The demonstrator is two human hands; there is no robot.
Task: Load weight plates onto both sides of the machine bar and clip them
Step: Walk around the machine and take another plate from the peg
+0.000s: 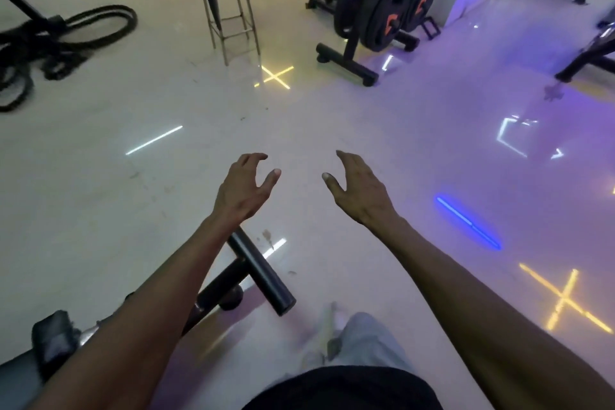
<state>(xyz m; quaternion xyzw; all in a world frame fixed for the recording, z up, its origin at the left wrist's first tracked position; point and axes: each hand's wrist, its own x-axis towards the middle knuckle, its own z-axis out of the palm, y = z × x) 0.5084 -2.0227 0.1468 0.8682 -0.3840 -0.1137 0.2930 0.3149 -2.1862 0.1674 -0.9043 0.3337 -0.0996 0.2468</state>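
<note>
Black weight plates (382, 18) with orange markings hang on a black plate rack (346, 60) at the far upper right of centre. My left hand (244, 190) and my right hand (357, 191) are stretched out in front of me over the bare floor, palms facing each other, fingers spread and curled, holding nothing. Both hands are well short of the rack. No bar sleeve or clip is visible.
A black machine foot bar (261, 271) lies on the floor under my left forearm. A metal stool (229, 7) stands at the top centre. Thick black ropes (66, 40) lie at the upper left. Another machine leg (585, 61) reaches in from the right.
</note>
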